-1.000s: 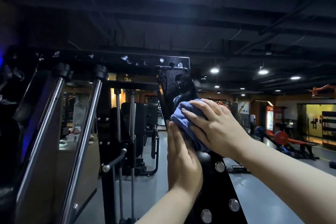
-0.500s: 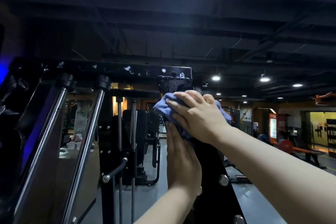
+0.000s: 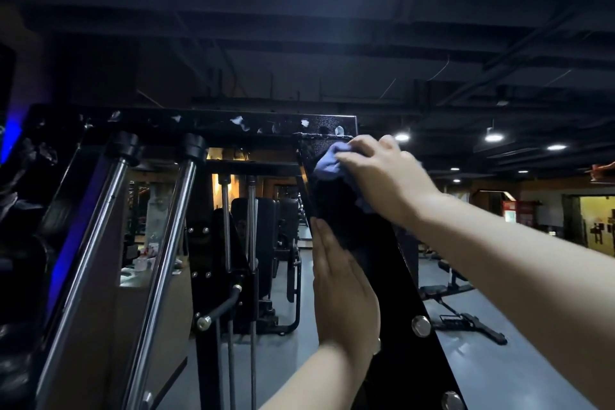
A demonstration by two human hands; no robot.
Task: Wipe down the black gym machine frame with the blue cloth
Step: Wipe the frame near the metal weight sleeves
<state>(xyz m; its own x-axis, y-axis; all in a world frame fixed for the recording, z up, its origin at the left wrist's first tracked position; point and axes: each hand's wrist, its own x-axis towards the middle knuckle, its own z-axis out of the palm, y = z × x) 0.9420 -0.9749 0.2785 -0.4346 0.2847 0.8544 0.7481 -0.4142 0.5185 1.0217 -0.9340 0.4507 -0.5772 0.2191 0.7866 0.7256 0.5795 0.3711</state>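
Observation:
A black gym machine frame point(image 3: 402, 286) slants up from the lower right to a top crossbar point(image 3: 213, 125). My right hand point(image 3: 386, 173) presses the bunched blue cloth point(image 3: 327, 165) against the slanted beam just under the crossbar joint. Only the cloth's left edge and a bit below the palm show. My left hand point(image 3: 342, 289) lies flat, fingers together, against the beam's left side lower down and holds nothing.
Two chrome guide rods point(image 3: 100, 263) slope at the left. Behind them hang a weight stack with thin rods point(image 3: 249, 243) and a handle point(image 3: 216, 309). Chrome bolts point(image 3: 421, 326) stud the beam. Benches point(image 3: 459, 299) and grey floor lie at the right.
My right hand has slid the cloth up the slanted beam, from mid-beam to just under the crossbar. The left hand has stayed flat on the beam. The view has tilted upward.

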